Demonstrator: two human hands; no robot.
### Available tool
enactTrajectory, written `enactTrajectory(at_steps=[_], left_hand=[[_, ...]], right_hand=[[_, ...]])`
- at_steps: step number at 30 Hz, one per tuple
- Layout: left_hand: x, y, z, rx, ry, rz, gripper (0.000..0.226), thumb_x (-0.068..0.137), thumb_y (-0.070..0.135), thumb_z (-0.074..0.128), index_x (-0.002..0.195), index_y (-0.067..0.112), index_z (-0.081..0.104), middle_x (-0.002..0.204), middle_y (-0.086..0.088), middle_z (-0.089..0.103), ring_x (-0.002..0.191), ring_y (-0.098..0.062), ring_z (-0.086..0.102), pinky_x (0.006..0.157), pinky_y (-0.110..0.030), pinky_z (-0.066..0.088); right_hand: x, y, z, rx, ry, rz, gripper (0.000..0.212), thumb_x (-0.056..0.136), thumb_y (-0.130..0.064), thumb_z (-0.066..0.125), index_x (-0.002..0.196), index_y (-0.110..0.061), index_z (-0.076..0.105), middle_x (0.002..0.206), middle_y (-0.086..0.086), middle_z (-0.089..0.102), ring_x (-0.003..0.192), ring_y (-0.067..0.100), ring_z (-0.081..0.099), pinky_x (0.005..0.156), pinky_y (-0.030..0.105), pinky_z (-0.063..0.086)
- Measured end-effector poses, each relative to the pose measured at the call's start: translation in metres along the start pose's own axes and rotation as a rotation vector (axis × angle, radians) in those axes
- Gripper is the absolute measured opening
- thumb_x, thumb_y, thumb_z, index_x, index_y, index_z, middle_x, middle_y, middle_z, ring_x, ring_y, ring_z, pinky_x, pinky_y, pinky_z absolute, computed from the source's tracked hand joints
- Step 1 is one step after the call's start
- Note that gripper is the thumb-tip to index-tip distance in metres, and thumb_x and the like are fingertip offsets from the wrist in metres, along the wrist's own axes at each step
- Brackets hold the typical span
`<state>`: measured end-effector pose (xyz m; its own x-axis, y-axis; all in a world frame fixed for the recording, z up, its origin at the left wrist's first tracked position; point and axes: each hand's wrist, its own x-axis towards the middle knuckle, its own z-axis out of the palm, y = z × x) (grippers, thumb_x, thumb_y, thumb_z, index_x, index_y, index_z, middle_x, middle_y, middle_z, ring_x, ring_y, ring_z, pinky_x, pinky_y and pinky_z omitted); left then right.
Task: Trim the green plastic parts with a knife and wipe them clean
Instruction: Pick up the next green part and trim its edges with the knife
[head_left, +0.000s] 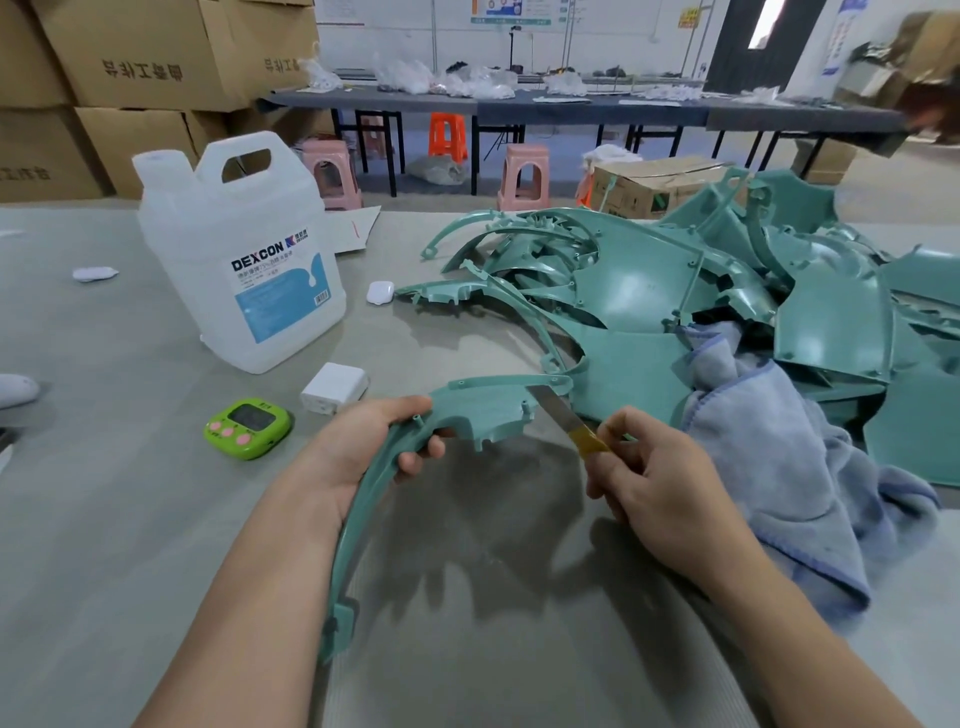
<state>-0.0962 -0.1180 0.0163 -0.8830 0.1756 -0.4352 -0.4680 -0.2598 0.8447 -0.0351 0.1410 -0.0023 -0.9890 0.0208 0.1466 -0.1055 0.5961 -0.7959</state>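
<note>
Your left hand (363, 447) grips the curved green part (483, 410) at mid-span, fingers wrapped under it and thumb on top. Its long axis arcs from down by your left forearm, up through the grip, then right to the broad end. Your right hand (654, 483) pinches the knife (558, 413) by its yellow handle. The blade points up-left from your fingers and looks to be laid on the part's right end, near the upper rim. So the edge to trim is up-left of your right fingers, and the right hand is nearer to it. I'd keep the stroke going away from the left thumb. The pile of green parts (675, 280) sits on the table (104, 493) to the far right, with the blue cloth (779, 457) against it and close to your right hand for wiping. The jug (239, 249) on the far left reads "DEXCON", with "75%" below; the smaller print is unreadable. A green timer (247, 428) is just left of your left hand.
</note>
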Motion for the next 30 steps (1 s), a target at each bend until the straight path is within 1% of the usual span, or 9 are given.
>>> enactTrajectory(at_steps=[6,9,11,15,16,19,21,26,30], left_hand=[[0.003,0.001,0.002,-0.001,-0.022,-0.029,0.019,0.102,0.011,0.049,0.098,-0.003,0.06,0.067,-0.012,0.067,0.045,-0.012,0.055,0.029,-0.014,0.034],[0.002,0.001,0.001,0.001,-0.028,-0.021,0.02,0.103,0.012,0.048,0.097,-0.004,0.06,0.064,-0.011,0.065,0.044,-0.011,0.055,0.03,-0.014,0.033],[0.0,0.001,0.0,-0.005,-0.042,-0.021,0.022,0.103,0.012,0.047,0.097,-0.004,0.061,0.063,-0.011,0.064,0.044,-0.011,0.054,0.03,-0.013,0.033],[-0.002,0.0,0.001,-0.024,-0.036,-0.034,0.022,0.103,0.012,0.047,0.099,-0.004,0.06,0.063,-0.011,0.066,0.044,-0.011,0.054,0.029,-0.013,0.033],[-0.002,-0.001,0.001,-0.03,-0.034,-0.038,0.022,0.103,0.012,0.047,0.099,-0.005,0.06,0.063,-0.011,0.066,0.044,-0.011,0.054,0.029,-0.013,0.033],[-0.002,-0.001,0.001,-0.055,-0.04,-0.037,0.021,0.102,0.012,0.048,0.101,-0.005,0.059,0.065,-0.012,0.065,0.046,-0.012,0.054,0.029,-0.014,0.033],[-0.002,-0.001,0.001,-0.05,-0.047,-0.042,0.02,0.102,0.013,0.049,0.101,-0.005,0.059,0.067,-0.013,0.064,0.047,-0.013,0.054,0.029,-0.014,0.034],[-0.002,-0.003,0.002,-0.028,-0.035,-0.047,0.02,0.102,0.012,0.049,0.099,-0.005,0.06,0.065,-0.012,0.065,0.045,-0.012,0.054,0.029,-0.014,0.034],[-0.004,0.0,0.002,-0.105,-0.058,-0.061,0.023,0.103,0.013,0.047,0.094,-0.006,0.058,0.061,-0.013,0.062,0.041,-0.012,0.052,0.029,-0.014,0.033]], right_hand=[[0.011,0.005,0.002,-0.098,0.153,0.066,0.018,0.098,-0.02,0.063,0.082,-0.022,0.057,0.066,-0.008,0.071,0.051,0.009,0.055,0.055,0.029,0.043],[0.006,0.001,0.003,0.139,0.033,-0.028,0.02,0.099,-0.016,0.064,0.081,-0.021,0.056,0.065,0.002,0.07,0.047,0.014,0.049,0.048,0.027,0.04],[0.003,-0.001,0.005,0.184,-0.053,-0.055,0.018,0.099,-0.017,0.065,0.083,-0.022,0.057,0.066,0.004,0.07,0.047,0.013,0.048,0.046,0.025,0.038],[0.008,0.008,0.003,-0.104,0.141,0.07,0.018,0.098,-0.019,0.065,0.081,-0.023,0.058,0.066,-0.008,0.072,0.051,0.007,0.055,0.053,0.028,0.041],[0.008,0.008,0.002,-0.092,0.175,0.08,0.019,0.098,-0.019,0.065,0.08,-0.022,0.057,0.065,-0.008,0.071,0.05,0.008,0.055,0.053,0.028,0.041],[0.003,0.004,0.003,0.162,0.078,-0.016,0.02,0.099,-0.013,0.064,0.082,-0.021,0.055,0.064,0.003,0.069,0.046,0.015,0.049,0.047,0.027,0.039],[0.0,0.0,0.005,0.191,0.002,-0.067,0.019,0.099,-0.014,0.064,0.084,-0.021,0.055,0.065,0.004,0.069,0.047,0.014,0.048,0.046,0.024,0.038],[0.011,0.009,0.002,0.114,0.217,0.07,0.02,0.097,-0.015,0.065,0.079,-0.018,0.057,0.063,0.005,0.069,0.049,0.018,0.05,0.052,0.036,0.041],[0.0,-0.003,0.006,0.261,0.057,-0.076,0.015,0.098,-0.021,0.064,0.085,-0.021,0.056,0.065,0.006,0.068,0.048,0.013,0.046,0.047,0.028,0.036]])
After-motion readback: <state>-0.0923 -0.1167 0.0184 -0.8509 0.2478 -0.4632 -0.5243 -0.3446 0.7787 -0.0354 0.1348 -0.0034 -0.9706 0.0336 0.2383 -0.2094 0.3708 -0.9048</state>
